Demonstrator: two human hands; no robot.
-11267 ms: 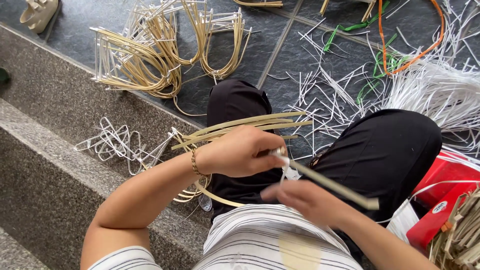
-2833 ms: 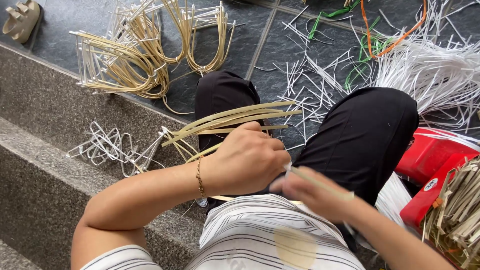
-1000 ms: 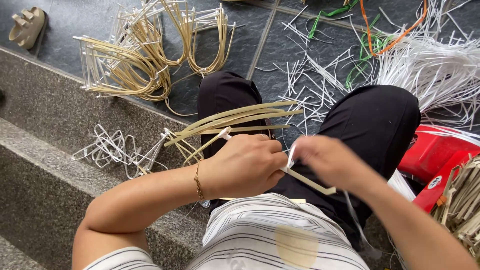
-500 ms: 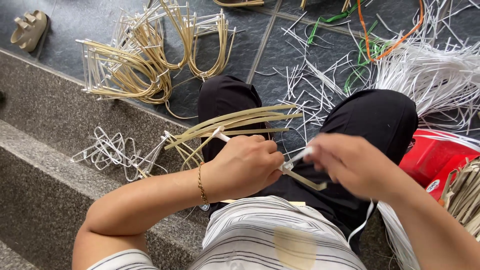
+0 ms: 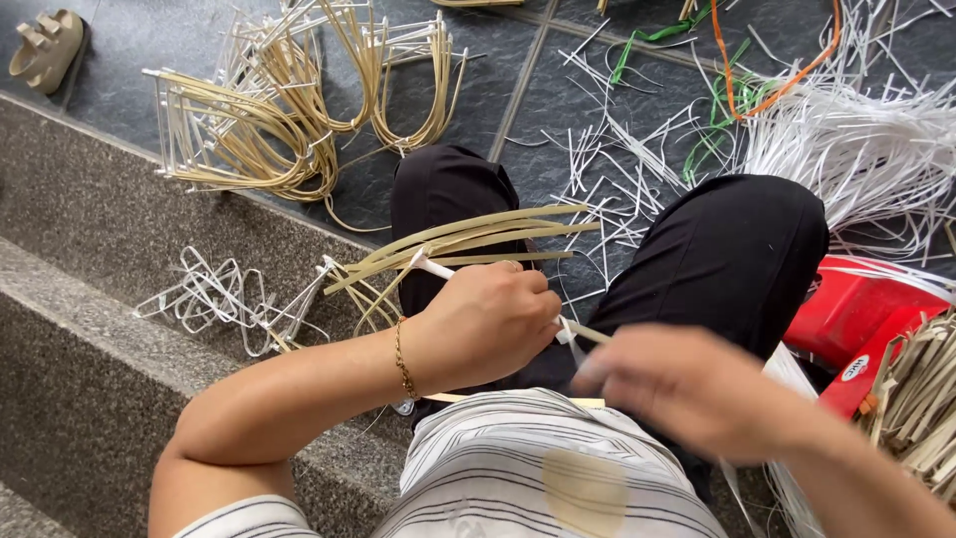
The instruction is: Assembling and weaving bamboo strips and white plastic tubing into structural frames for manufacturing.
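My left hand [image 5: 483, 324] is closed around a bundle of pale bamboo strips [image 5: 478, 239] that fan out over my left knee, with a white plastic strip [image 5: 430, 265] poking out by the thumb. Just to its right, my right hand [image 5: 687, 384] is blurred by motion over my lap and pinches the white strip near the end of a bamboo strip [image 5: 588, 334]. I wear a thin gold bracelet [image 5: 402, 361] on the left wrist, black trousers and a striped top.
Bent bamboo bundles tied with white strip [image 5: 269, 130] lie on the dark tile floor. Loose white loops [image 5: 224, 299] rest on the granite step [image 5: 90, 339]. White strip offcuts [image 5: 846, 149], green and orange strips, a red container [image 5: 856, 319] and a sandal [image 5: 45, 45] surround me.
My right hand has dropped from beside the left hand to lower over my lap, pulling the white strip. The left hand keeps its hold on the bamboo bundle.
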